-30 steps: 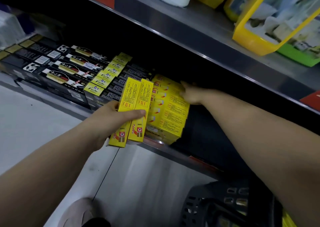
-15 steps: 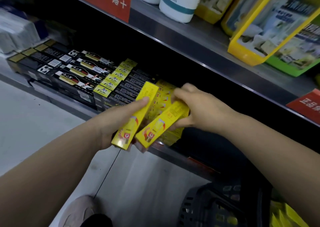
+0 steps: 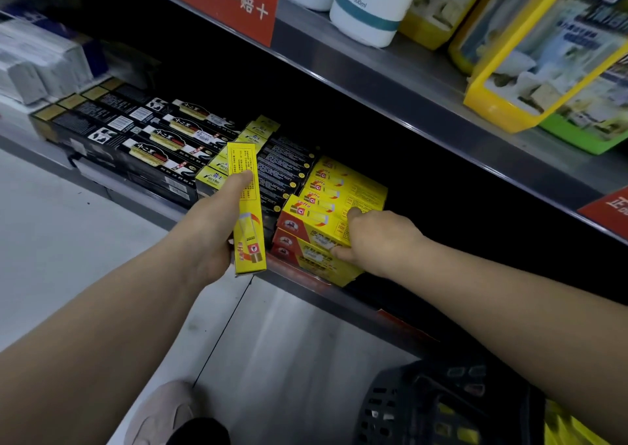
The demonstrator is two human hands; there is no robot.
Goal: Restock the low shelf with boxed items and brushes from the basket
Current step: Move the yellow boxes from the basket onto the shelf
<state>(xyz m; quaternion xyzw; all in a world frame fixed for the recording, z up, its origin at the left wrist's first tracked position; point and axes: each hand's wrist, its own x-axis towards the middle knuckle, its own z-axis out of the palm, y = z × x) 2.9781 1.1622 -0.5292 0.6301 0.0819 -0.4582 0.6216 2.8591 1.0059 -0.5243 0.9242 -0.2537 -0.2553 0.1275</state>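
Hands first: the left hand (image 3: pixel 210 237) is wrapped round one long yellow box (image 3: pixel 246 206), thumb lying up its face, holding it on end just left of the stack (image 3: pixel 343 186) of matching boxes on the low shelf (image 3: pixel 343 303). The right hand (image 3: pixel 377 240) pinches the top box (image 3: pixel 316 217) at the front of that stack, one finger on its top and the thumb on its side, so my guess is that one is getting squared up. If it were me, I'd push it back until it sits flush with the ones beneath it, since the bottom of the stack looks like it pokes past the shelf lip. Then let go and get that hand clear before bringing in the other box. Lay it flat, red end forward like the rest, and slide it in from the front. The black boxes (image 3: pixel 282 172) sit hard against the left of the stack, so there's no room to come in sideways. The basket (image 3: pixel 424 404), below and right of the stack, has more yellow showing, so plenty left.
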